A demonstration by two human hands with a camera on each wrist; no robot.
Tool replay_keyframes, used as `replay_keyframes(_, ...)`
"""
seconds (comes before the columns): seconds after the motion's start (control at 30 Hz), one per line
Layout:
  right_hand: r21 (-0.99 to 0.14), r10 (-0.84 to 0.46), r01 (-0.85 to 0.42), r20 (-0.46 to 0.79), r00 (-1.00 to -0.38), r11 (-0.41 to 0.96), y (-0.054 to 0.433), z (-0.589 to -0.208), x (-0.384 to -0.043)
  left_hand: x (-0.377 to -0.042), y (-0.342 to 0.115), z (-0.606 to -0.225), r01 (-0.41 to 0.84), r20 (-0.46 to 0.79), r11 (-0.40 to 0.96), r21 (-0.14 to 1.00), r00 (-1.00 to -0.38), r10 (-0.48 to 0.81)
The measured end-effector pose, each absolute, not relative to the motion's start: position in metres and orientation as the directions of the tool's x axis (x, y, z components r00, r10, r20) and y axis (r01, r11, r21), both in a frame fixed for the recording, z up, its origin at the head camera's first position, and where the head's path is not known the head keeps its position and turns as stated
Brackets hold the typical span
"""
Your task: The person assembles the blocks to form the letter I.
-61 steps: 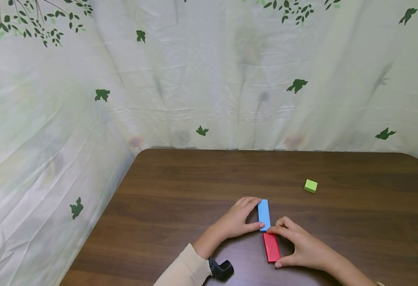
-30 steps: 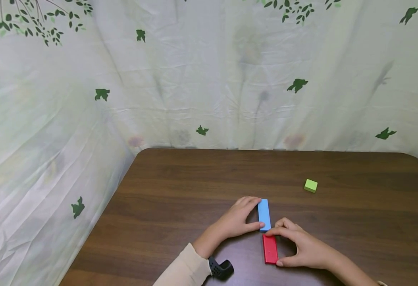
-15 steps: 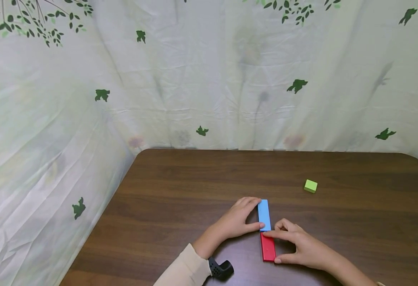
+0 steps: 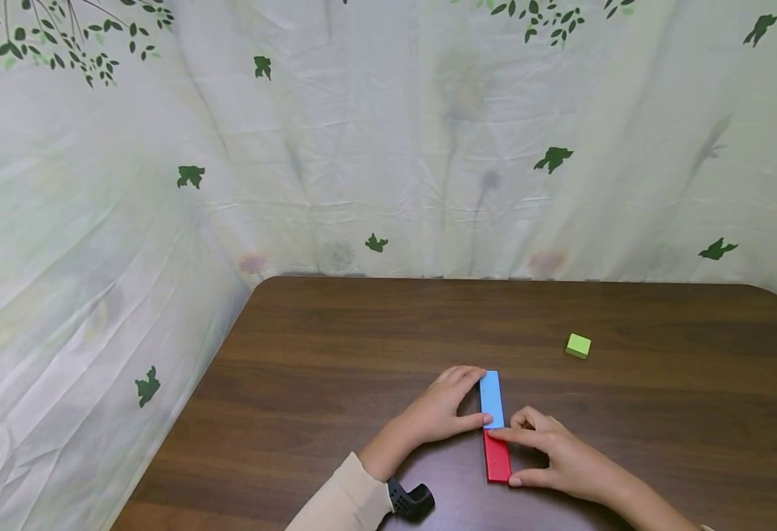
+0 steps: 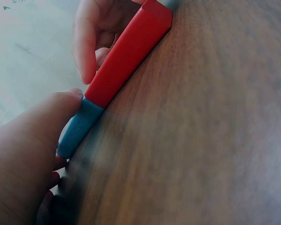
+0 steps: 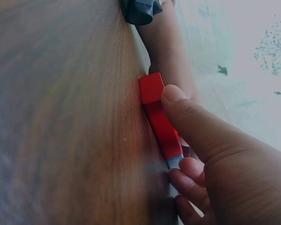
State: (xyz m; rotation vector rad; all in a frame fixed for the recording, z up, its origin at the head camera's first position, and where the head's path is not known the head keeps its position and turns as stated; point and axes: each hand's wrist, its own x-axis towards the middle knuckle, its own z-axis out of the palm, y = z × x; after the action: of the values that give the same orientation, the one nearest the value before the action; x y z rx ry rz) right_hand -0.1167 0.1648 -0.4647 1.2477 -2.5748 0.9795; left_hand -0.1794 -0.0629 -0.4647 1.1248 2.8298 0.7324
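A blue rectangular block (image 4: 491, 398) and a red rectangular block (image 4: 498, 461) lie end to end on the table, short faces meeting in a nearly straight line. My left hand (image 4: 437, 409) holds the blue block from its left side, forefinger at the far end and thumb on the near end. From the right, my right hand (image 4: 567, 457) spans the red block, its index finger over the far end by the seam and its thumb at the near corner. In the right wrist view the thumb (image 6: 175, 96) presses the red block's near end.
A small green block (image 4: 578, 346) sits farther back on the brown wooden table (image 4: 361, 324). Behind the table hangs a pale curtain (image 4: 388, 133) with leaf and bird prints. A black wrist camera (image 4: 412, 501) is strapped at the left sleeve (image 4: 348, 498).
My right hand has shifted the red block slightly left and away from me, closing the small gap to the blue block and lining them up. The left hand and blue block have stayed put.
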Motion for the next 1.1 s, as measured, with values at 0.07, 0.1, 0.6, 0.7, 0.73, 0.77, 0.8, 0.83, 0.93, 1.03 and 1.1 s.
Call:
replay_keyframes(0.07,-0.5,-0.661,-0.739,0.368,-0.653,0.452,0.165,-0.465,-0.117,-0.179,-0.063,-0.465,0.648,0.161,0.632,0.425,-0.741,0.652)
replay_keyframes(0.1,-0.499,-0.661,-0.74,0.37,-0.653,0.451,0.165,-0.465,-0.117,-0.179,-0.063,-0.465,0.648,0.161,0.631,0.426,-0.741,0.652)
replay_keyframes(0.6,-0.494,-0.66,-0.735,0.36,-0.66,0.465,0.164,-0.463,-0.116,-0.179,-0.067,-0.464,0.642,0.263,0.565,0.519,-0.748,0.609)
replay_keyframes(0.7,-0.495,-0.658,-0.731,0.355,-0.664,0.47,0.164,-0.464,-0.116,-0.178,-0.068,-0.464,0.64,0.278,0.558,0.528,-0.751,0.599)
replay_keyframes(0.73,-0.494,-0.658,-0.73,0.354,-0.665,0.472,0.164,-0.464,-0.117,-0.177,-0.068,-0.464,0.639,0.28,0.557,0.531,-0.753,0.596)
replay_keyframes(0.77,-0.492,-0.658,-0.73,0.354,-0.665,0.474,0.164,-0.464,-0.117,-0.176,-0.069,-0.464,0.636,0.281,0.557,0.534,-0.754,0.593)
replay_keyframes(0.8,-0.492,-0.657,-0.729,0.353,-0.666,0.475,0.164,-0.464,-0.117,-0.175,-0.069,-0.463,0.634,0.28,0.557,0.536,-0.756,0.591)
replay_keyframes(0.83,-0.491,-0.657,-0.729,0.353,-0.667,0.477,0.164,-0.464,-0.117,-0.174,-0.069,-0.463,0.632,0.278,0.559,0.537,-0.758,0.589)
replay_keyframes(0.93,-0.49,-0.655,-0.729,0.353,-0.668,0.479,0.164,-0.464,-0.117,-0.171,-0.071,-0.463,0.63,0.271,0.563,0.535,-0.759,0.592)
replay_keyframes(1.03,-0.49,-0.655,-0.73,0.356,-0.667,0.477,0.164,-0.464,-0.117,-0.169,-0.073,-0.463,0.64,0.274,0.563,0.524,-0.752,0.599)
replay_keyframes(1.1,-0.49,-0.655,-0.729,0.355,-0.667,0.478,0.164,-0.464,-0.117,-0.167,-0.073,-0.463,0.646,0.275,0.562,0.517,-0.747,0.605)
